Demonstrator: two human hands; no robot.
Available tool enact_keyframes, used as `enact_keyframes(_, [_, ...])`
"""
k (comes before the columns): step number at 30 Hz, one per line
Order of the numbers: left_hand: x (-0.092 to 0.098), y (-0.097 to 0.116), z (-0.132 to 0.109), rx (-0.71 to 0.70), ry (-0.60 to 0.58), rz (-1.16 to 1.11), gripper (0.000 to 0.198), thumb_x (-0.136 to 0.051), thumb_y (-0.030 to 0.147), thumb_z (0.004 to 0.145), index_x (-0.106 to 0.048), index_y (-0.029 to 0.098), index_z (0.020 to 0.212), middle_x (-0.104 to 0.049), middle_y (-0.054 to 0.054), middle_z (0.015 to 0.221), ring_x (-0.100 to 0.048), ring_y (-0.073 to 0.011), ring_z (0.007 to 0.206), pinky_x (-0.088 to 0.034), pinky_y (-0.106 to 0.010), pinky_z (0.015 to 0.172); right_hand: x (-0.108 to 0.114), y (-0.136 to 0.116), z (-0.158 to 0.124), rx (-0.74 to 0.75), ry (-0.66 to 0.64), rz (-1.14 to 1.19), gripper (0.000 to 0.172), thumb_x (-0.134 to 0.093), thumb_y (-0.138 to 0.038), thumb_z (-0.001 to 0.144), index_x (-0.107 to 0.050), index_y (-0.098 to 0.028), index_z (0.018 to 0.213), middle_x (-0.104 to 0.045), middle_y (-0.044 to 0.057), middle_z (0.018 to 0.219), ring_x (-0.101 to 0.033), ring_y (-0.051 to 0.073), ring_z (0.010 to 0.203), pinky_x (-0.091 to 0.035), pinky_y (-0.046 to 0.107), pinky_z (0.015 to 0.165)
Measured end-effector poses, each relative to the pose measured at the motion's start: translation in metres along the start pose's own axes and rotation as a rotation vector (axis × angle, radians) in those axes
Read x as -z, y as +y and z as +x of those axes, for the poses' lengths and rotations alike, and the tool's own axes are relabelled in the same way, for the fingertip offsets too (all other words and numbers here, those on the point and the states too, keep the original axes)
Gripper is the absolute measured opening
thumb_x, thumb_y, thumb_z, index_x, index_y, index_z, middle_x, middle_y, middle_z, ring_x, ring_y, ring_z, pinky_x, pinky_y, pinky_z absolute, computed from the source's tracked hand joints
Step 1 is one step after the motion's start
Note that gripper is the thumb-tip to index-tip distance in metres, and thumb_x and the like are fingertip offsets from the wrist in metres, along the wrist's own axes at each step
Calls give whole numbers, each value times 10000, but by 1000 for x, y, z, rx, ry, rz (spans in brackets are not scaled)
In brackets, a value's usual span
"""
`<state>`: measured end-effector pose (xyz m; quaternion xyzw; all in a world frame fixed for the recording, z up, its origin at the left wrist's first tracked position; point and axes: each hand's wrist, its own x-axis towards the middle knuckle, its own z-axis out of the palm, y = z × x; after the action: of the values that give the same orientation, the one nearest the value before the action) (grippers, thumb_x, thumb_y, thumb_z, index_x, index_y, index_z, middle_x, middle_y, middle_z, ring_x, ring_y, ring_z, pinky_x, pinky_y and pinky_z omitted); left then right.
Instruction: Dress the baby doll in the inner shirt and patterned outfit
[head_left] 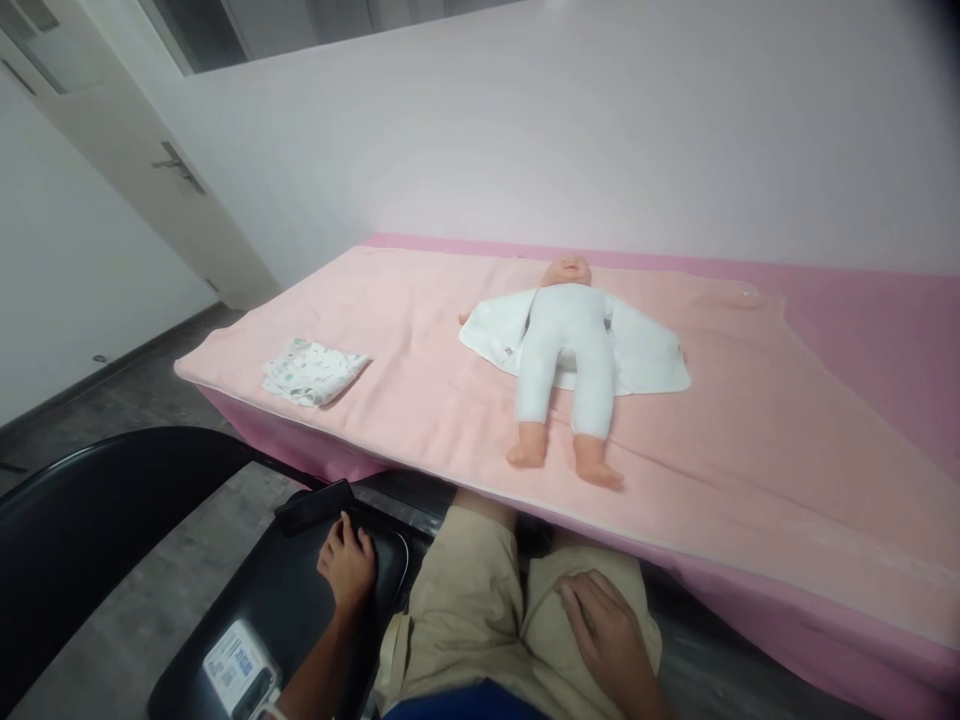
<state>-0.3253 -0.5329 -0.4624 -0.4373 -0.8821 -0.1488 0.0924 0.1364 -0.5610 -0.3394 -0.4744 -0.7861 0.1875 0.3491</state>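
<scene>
My left hand (pixel 348 562) rests on the seat of a black chair (pixel 300 600), fingers apart and holding nothing. Its fingertips are close to a black phone (pixel 313 506) at the seat's edge; whether they touch it I cannot tell. My right hand (pixel 602 622) lies on my thigh over the khaki shorts (pixel 465 580), fingers loosely stretched out. On the table, a baby doll (pixel 568 325) lies on its back in white leggings, with a white top spread out on both sides under it. A folded white cloth with a small print (pixel 313 372) lies at the table's left.
A peach blanket (pixel 420 400) covers most of the table, over a pink cloth (pixel 862 350). A white device with a label (pixel 238 668) is on the chair near my left forearm. Behind stands a white wall (pixel 600 150); a door (pixel 150 150) is at the left.
</scene>
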Motion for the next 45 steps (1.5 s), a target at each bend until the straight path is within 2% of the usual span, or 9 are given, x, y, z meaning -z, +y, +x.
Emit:
enact_keyframes(13, [-1,0,0,-9,10,62,543,-393,375,1060,-568,131,1511,-555,-167,1501,-497,-352,1283,-360,-515,1097,-1,0,-2,-22,-11,13,175,-485,-163,1071,-642,-232,1034,-653,40,863,-631,230,820,-511,383,756])
enact_keyframes(20, [6,2,-1,-16,-4,32,443,-425,373,1057,-668,277,1414,-548,-110,1502,-510,-337,1272,-361,-511,1089,-1,0,-3,-25,-24,14,168,-491,-164,1070,-642,-232,1043,-657,37,871,-632,230,833,-508,386,770])
enact_keyframes(29, [11,4,1,14,-48,-16,417,-455,360,1047,-682,281,1388,-535,-117,1515,-495,-349,1310,-347,-533,1117,1,-3,1,-23,4,18,181,-497,-179,1065,-662,-232,1015,-664,36,847,-643,226,805,-517,369,751])
enact_keyframes(34, [19,25,-9,147,-84,-174,416,-470,314,1020,-665,239,1380,-506,-133,1560,-432,-359,1419,-287,-564,1186,3,-3,1,-50,7,36,202,-504,-218,1064,-689,-239,986,-675,40,832,-651,233,793,-523,368,748])
enact_keyframes(36, [24,45,-14,261,-193,-320,445,-474,316,1006,-633,217,1409,-464,-137,1610,-358,-379,1491,-214,-592,1229,4,-6,2,-78,4,82,212,-517,-257,1064,-705,-241,968,-673,39,815,-651,234,784,-525,368,749])
enact_keyframes(38, [28,69,-15,333,-417,-510,490,-481,337,992,-599,201,1448,-471,-153,1614,-347,-385,1519,-190,-601,1249,6,-17,6,-165,21,188,256,-510,-327,1073,-718,-240,952,-681,45,819,-659,236,788,-534,360,746])
enact_keyframes(40, [30,95,-14,319,-618,-645,485,-481,403,991,-648,192,1396,-621,-157,1476,-507,-364,1426,-313,-559,1219,11,-36,15,-341,102,339,354,-467,-424,1089,-713,-235,916,-695,56,831,-672,241,801,-548,347,735])
enact_keyframes(42, [31,123,-14,264,-762,-738,508,-465,521,994,-733,188,1270,-743,-138,1290,-648,-336,1281,-446,-499,1142,22,-61,30,-538,229,485,455,-427,-528,1088,-694,-237,862,-700,61,818,-679,250,810,-557,338,722])
enact_keyframes(45, [35,163,-18,160,-1022,-935,690,-403,702,978,-751,177,1261,-766,-142,1266,-675,-328,1271,-473,-471,1135,50,-102,50,-567,254,716,527,-406,-637,1060,-718,-249,889,-704,62,796,-683,257,792,-569,361,742])
